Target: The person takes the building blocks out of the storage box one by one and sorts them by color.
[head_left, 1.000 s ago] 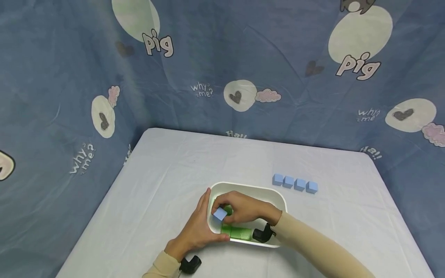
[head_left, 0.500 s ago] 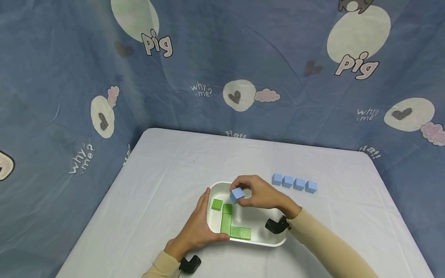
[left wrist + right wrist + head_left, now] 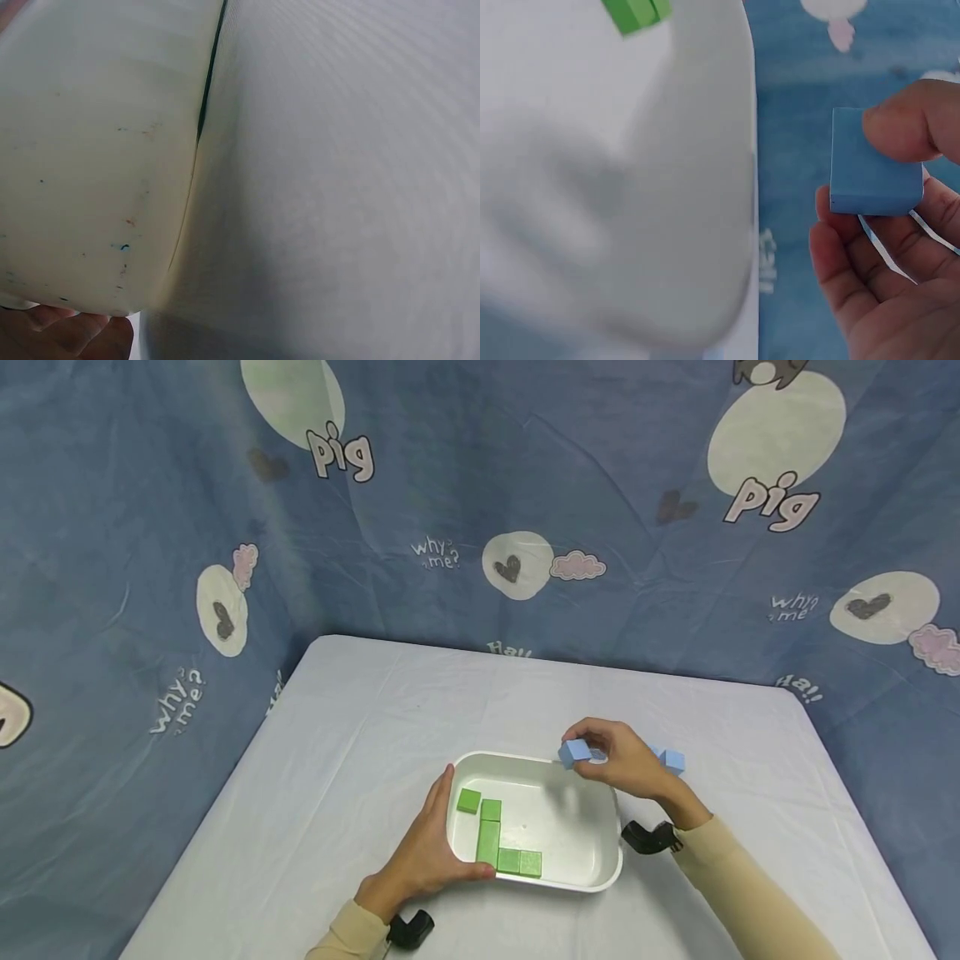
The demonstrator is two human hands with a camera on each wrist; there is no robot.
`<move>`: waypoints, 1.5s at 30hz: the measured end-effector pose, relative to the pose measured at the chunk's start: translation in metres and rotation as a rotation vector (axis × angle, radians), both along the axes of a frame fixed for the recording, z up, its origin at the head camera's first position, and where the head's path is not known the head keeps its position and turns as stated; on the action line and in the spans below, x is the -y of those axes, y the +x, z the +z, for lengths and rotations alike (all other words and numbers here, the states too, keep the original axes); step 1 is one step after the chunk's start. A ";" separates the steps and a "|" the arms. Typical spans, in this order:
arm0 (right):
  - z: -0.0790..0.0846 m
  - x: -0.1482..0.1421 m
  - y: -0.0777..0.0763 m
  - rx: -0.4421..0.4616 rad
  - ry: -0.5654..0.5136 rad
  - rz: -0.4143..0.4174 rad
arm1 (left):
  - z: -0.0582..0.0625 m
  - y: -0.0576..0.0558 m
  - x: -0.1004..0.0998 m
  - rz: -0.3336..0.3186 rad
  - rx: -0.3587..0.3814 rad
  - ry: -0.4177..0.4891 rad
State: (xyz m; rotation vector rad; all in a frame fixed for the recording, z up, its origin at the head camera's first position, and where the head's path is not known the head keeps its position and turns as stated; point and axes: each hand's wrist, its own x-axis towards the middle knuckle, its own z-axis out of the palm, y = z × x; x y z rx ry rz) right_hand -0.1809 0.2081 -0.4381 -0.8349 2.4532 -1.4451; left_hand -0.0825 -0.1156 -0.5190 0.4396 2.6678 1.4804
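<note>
A blue cube is pinched between the thumb and fingers of my right hand, over the back right rim of the white tray. In the right wrist view the thumb lies across one face of the blue cube, with fingers beneath it. My left hand rests against the tray's front left corner, its fingers straight along the left wall and its thumb at the front rim. Inside the tray, green blocks form an L, and a separate green cube sits near the left wall.
More blue cubes stand on the white tablecloth behind the right hand, which partly hides their row. A blue patterned curtain rises at the table's back and sides. Each wrist carries a black camera.
My right hand has carried the blue cube from the tray's left side to its back right rim, uncovering the green blocks. The left hand stays at the tray corner.
</note>
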 end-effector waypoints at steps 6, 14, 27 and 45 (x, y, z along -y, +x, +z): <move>0.003 -0.034 -0.003 -0.015 0.002 -0.119 | 0.002 -0.001 -0.001 -0.003 0.003 -0.002; 0.008 -0.079 -0.001 -0.050 -0.001 -0.285 | 0.002 -0.002 -0.002 -0.007 0.005 -0.009; -0.007 -0.131 0.005 -0.076 0.093 -0.472 | 0.005 -0.003 -0.005 -0.007 0.016 -0.014; -0.034 -0.161 0.004 0.009 0.243 -0.571 | 0.003 0.000 -0.002 0.002 -0.003 -0.019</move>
